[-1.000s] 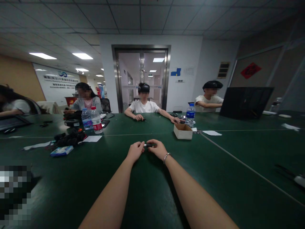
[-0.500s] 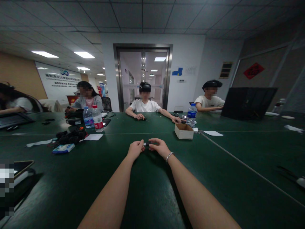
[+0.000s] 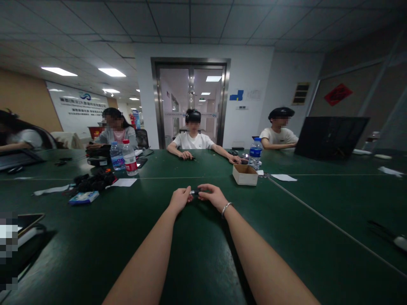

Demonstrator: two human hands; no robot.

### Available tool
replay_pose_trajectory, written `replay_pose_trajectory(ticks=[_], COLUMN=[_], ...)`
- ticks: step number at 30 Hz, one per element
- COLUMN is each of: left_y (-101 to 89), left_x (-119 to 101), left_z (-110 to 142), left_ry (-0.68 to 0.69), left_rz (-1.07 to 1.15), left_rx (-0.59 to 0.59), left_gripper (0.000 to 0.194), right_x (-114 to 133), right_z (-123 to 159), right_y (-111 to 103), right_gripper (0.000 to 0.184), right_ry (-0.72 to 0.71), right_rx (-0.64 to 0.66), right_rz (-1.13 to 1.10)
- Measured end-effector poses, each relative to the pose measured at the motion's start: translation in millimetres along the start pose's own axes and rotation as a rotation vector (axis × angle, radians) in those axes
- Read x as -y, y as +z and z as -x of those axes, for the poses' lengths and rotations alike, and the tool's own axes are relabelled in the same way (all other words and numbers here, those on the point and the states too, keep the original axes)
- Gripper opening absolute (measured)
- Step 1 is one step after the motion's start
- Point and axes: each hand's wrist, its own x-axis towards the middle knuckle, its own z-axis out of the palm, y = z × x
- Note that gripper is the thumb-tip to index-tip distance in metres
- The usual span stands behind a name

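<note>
Between my two hands is a small black-and-silver cylinder [image 3: 195, 192], held lengthwise just above the green table [image 3: 203, 237]. My left hand [image 3: 181, 200] is closed on its silver end, thumb on top. At the dark end, my right hand [image 3: 215, 196] pinches it between thumb and fingers, and a silver bracelet circles that wrist. Fingers cover parts of the cylinder, so its exact kind cannot be made out. Beyond my right hand stands an open cardboard box [image 3: 245, 179].
A blue-labelled bottle [image 3: 255, 153] stands behind the box. At left are two bottles, a dark heap of straps [image 3: 92, 181], a blue-and-white packet [image 3: 83, 198] and papers. A large black monitor [image 3: 330, 137] is at right. Several people sit around the table.
</note>
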Motion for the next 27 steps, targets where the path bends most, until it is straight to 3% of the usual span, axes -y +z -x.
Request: replay_pose_trajectory(ticks=[8, 21, 24, 27], left_y=[1.2, 0.9, 3.1, 4.4], left_x=[6.0, -1.8, -1.6, -2.7], left_z=[-3.7, 1.9, 0.9, 2.2], left_ry=[-0.021, -0.023, -0.063, -0.028], left_rz=[0.042, -0.005, 0.099, 0.257], left_rx=[0.024, 0.000, -0.023, -0.031], left_gripper=[0.053, 0.058, 0.057, 0.041], right_x=[2.1, 1.0, -1.4, -4.7], right_z=[0.4, -0.4, -2.0, -4.5], right_y=[-0.6, -1.0, -2.1, -3.1], right_gripper=[0.036, 0.032, 0.032, 0.031], right_ry=[-0.046, -0.050, -0.057, -0.066], right_rx=[-0.013, 0.020, -0.004, -0.064], right_rz=[0.092, 0.041, 0.052, 0.105])
